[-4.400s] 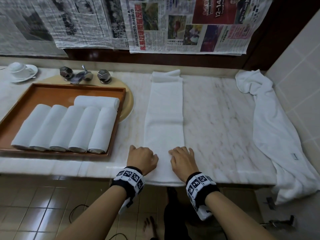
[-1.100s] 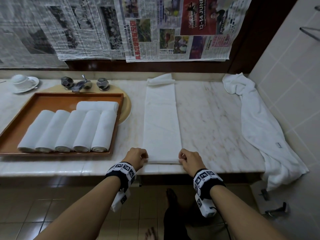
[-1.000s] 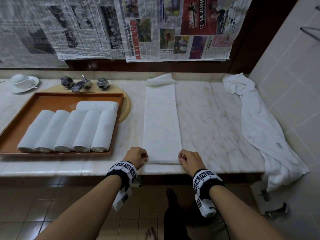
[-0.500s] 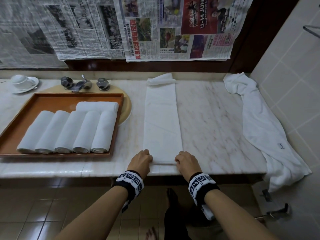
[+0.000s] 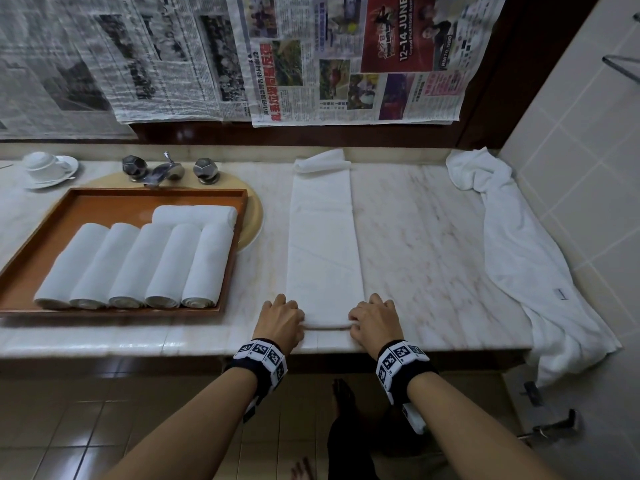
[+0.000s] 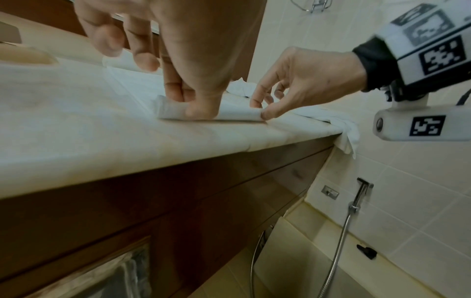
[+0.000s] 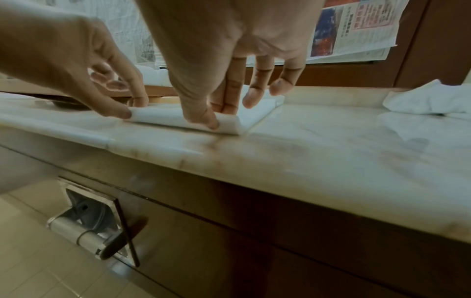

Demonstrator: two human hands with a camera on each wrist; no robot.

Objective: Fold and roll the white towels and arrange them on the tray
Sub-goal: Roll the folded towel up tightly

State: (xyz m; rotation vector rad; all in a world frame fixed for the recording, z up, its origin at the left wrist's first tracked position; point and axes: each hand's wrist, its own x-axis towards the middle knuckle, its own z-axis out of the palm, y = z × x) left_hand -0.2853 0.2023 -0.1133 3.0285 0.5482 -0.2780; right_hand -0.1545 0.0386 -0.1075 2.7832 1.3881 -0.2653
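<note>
Both grips pinched on the started roll (image 5: 327,322) at lower centre of the head view: left hand (image 5: 281,320) on its left end, right hand (image 5: 375,322) on its right. Folded towel strip (image 5: 323,237) running lengthwise up the frame along the tabletop (image 5: 426,244), so rolling goes straight away, hands equally near. Wrist views alone showing thumbs tucked under the roll; only the head view showing the tray (image 5: 104,202) at left, six rolled towels (image 5: 138,265) inside.

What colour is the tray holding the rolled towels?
The tray is orange-brown, seen best in the head view, with white rolled towels lying in it.
</note>
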